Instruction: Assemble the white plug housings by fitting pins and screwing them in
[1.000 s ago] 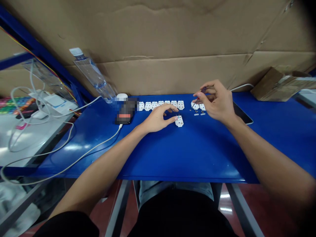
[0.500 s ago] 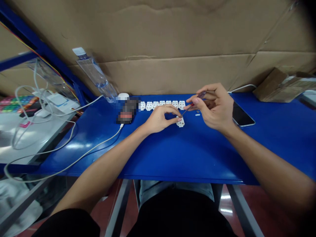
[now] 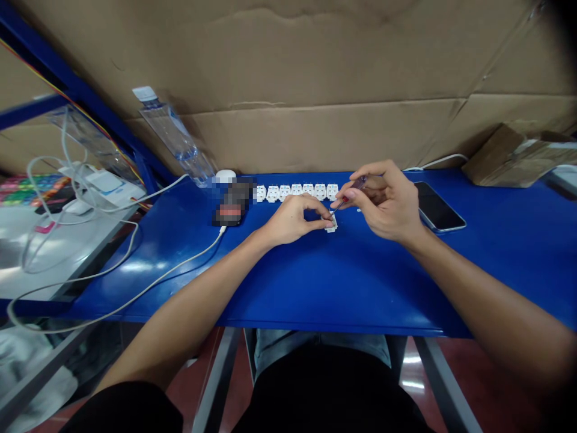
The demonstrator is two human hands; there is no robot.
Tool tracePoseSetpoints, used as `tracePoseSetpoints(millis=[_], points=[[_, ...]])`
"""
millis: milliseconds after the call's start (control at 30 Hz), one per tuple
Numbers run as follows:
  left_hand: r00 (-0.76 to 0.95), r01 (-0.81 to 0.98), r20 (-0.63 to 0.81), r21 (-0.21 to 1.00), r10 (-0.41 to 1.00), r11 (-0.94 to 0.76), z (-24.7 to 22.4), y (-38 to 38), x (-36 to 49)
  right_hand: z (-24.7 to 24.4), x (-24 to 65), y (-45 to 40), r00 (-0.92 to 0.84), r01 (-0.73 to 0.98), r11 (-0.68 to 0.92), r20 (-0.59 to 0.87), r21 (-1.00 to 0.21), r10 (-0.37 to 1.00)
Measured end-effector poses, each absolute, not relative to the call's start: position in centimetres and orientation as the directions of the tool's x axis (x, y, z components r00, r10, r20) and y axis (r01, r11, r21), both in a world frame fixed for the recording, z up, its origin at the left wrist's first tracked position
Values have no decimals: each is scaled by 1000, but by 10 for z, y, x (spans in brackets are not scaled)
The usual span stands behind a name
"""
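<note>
My right hand [image 3: 383,201] is closed round the handle of a screwdriver [image 3: 359,183], its thin shaft slanting down to the left. The tip meets a small white plastic part [image 3: 332,225] on the blue table, close to my left fingertips. Thumb and fingers of my left hand [image 3: 300,219] pinch at this part and hide much of it; what exactly lies between the fingertips is too small to make out. Behind the hands stands a row of several similar white plastic parts [image 3: 308,191].
Left of the row lies a dark device [image 3: 234,201], partly blurred, with a white cable. A clear bottle [image 3: 175,141] leans at the back left. A phone [image 3: 439,207] lies to the right, and a cardboard box [image 3: 505,159] sits at the far right of the blue table [image 3: 315,288].
My right hand has moved slightly left and down, and the screwdriver stands a little steeper. My left fingers have shifted a little over the white plastic part, covering more of it.
</note>
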State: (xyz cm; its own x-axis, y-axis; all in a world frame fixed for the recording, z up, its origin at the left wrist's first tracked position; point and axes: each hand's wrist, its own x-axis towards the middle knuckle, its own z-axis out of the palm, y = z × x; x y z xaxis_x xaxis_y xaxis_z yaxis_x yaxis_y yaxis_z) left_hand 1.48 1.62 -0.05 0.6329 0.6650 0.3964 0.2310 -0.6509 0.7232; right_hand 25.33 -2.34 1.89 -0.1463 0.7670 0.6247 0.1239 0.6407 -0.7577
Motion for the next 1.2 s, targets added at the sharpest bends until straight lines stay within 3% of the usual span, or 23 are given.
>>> tracePoseSetpoints(millis=[200,600,933,1200], points=[[639,239,391,718,663,-654,1,17,13,19,255,-24,-132,152,633,619,-759,774],[641,293,392,669,660,-683,3,15,12,15,260,-25,-264,178,697,649,-694,714],[695,227,261,804,670,-549,1,15,12,13,263,-25,-312,283,703,631,-652,710],[729,233,238,795,642,-559,0,18,9,14,262,-26,-335,303,750,671,-588,661]])
